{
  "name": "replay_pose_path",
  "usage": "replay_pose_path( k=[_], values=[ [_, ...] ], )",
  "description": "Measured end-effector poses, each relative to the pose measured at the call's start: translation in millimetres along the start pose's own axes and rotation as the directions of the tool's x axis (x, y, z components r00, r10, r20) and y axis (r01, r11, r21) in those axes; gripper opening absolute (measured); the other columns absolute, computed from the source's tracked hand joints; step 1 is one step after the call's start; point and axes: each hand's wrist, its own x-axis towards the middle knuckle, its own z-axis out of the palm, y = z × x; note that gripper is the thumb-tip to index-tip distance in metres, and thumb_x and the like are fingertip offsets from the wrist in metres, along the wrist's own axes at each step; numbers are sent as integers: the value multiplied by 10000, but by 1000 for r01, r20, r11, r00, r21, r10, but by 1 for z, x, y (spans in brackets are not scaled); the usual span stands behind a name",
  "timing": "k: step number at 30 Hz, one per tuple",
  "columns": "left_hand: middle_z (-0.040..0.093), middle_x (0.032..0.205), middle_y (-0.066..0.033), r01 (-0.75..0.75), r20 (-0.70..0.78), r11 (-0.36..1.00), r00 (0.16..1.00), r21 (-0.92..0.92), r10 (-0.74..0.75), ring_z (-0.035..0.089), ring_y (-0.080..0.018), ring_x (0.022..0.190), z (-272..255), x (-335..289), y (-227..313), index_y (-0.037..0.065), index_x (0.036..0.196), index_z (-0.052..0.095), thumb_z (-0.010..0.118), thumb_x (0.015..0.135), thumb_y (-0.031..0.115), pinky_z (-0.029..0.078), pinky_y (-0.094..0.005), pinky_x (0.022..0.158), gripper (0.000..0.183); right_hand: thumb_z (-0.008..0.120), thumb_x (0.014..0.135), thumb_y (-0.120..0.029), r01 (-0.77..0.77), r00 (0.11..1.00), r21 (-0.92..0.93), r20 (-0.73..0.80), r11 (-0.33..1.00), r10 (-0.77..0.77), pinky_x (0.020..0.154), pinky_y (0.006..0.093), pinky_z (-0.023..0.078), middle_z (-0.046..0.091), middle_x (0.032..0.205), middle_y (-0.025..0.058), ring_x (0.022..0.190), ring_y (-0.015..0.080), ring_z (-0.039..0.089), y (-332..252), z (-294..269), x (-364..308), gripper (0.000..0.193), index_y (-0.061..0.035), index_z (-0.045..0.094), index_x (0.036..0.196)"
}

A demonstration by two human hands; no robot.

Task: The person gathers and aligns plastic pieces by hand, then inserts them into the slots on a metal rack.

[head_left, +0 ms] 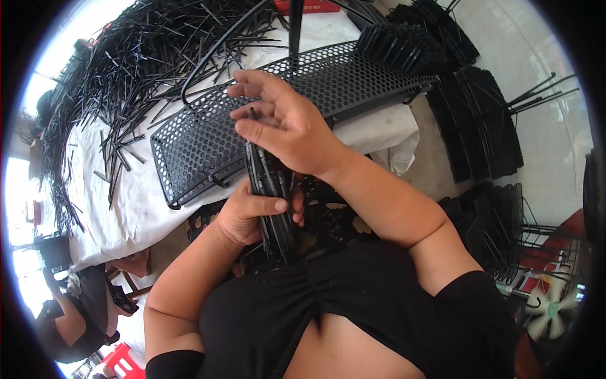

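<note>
My left hand is wrapped round a bundle of thin black rods, thumb across the front and fingertips showing on the far side. The bundle stands roughly upright close to my body. Over its upper end is my right hand, with its fingers apart and the thumb below them. One rod tip shows by that thumb; whether the palm touches the rods is hidden. Behind both hands lies a black perforated metal rack with round holes, resting on a white-covered table.
A large heap of loose black rods covers the table's far left. At the rack's right end sits a black ridged stack. More dark racks stand on the right, above a fan. Another person is at lower left.
</note>
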Motion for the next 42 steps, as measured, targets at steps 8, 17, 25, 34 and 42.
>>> replay_pose_path(
  k=[8,17,25,34,42],
  values=[
    [654,903,-134,18,-86,998,996,-53,-23,690,-302,776,3,-8,-4,-7,1136,560,761,755,76,596,-461,727,439,750,838,-141,226,974,-613,130,757,-186,738,295,528,707,946,113,822,188,683,6,-2,-10,147,-10,682,836],
    [537,839,-59,-289,-61,950,953,119,297,572,-199,729,17,-15,12,68,1260,504,690,775,145,499,-379,695,525,621,942,-43,-277,954,-78,-140,958,265,807,270,519,648,1035,59,927,131,626,4,-19,-76,226,-10,573,1160],
    [639,946,-45,-635,-285,772,742,-11,607,599,-315,1119,42,0,46,58,989,602,624,815,103,507,-516,941,180,602,904,-14,-672,739,417,422,611,525,886,365,541,657,1124,134,1043,261,653,13,26,-85,338,22,554,1236],
    [583,878,-32,-708,-195,694,705,-131,682,553,-163,752,-11,-50,92,38,1106,555,604,916,128,493,-406,755,216,630,925,-168,-182,576,-585,588,791,567,538,243,465,664,683,76,563,143,612,-33,-20,-61,230,47,673,854],
    [651,1051,-124,-407,-396,912,829,55,394,652,-261,911,12,-42,5,44,1201,525,696,805,-3,565,-429,816,434,619,951,-260,-483,793,-483,113,731,599,537,351,501,662,665,138,586,223,663,-41,10,-65,285,24,639,940]
  ],
)
